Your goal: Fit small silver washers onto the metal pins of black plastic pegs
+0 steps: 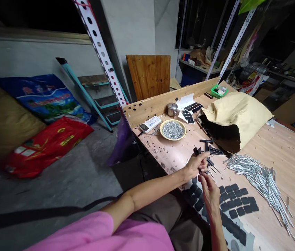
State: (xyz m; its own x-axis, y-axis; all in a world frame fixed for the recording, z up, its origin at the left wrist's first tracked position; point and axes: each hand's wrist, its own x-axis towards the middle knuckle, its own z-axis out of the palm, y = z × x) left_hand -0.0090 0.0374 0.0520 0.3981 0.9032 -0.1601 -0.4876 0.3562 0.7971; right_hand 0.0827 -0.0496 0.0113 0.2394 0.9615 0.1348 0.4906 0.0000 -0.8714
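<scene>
Pink sleeve lies lowest | black plastic piece is pinched narrowly by left hand | right hand is held narrow-fingered, any hold unclear | slip could drop piece among loose nails

Makeshift workshop — wooden workbench, perforated steel rack uprights, heaped metal pins, sacks on concrete floor.

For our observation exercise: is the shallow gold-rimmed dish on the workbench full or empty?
Full: the dish is covered with a mound of small silver metal pieces, leaving only its rim showing.
</scene>
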